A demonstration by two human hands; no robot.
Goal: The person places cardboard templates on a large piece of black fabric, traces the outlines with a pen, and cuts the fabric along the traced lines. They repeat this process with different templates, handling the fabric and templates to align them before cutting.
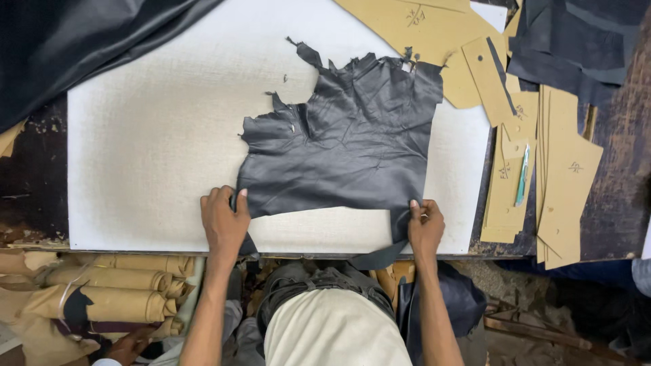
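Observation:
A ragged-edged piece of black leather (346, 146) lies spread flat on a white cutting board (149, 135). My left hand (224, 220) presses on the leather's near left corner, fingers laid flat on it. My right hand (424, 227) pinches the near right corner between thumb and fingers, where a narrow strip of the leather hangs down over the board's front edge.
Tan cardboard patterns (563, 183) are stacked at the right, with a teal pen (522, 177) on one. More patterns (420, 27) lie at the top. Dark leather (74, 41) is heaped at top left and top right (576, 41). Rolled tan material (108, 291) sits below the table at left.

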